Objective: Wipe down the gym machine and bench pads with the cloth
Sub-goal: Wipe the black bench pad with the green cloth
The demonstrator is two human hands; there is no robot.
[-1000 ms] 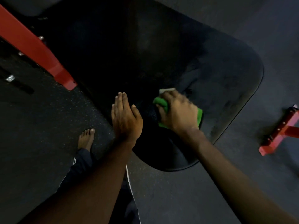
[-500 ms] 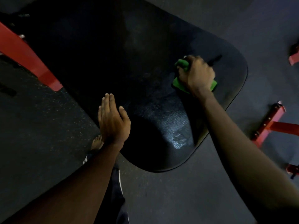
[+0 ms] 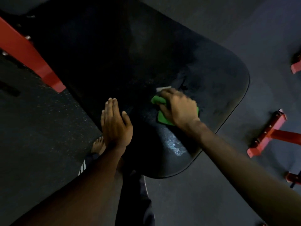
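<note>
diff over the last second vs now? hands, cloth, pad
The right hand swept the green cloth out toward the far corner of the pad, then pulled it back toward the middle, nearer the left hand. Nothing was taken up or let go. Unchanged: the right hand's grip on the cloth, and the left hand flat on the pad's near edge, fingers straight.

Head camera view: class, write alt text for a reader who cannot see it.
A person's right hand grips a green cloth against a black bench pad, seen from above. The left hand, fingers straight, is at the pad's left edge. Red frame parts flank it.
</note>
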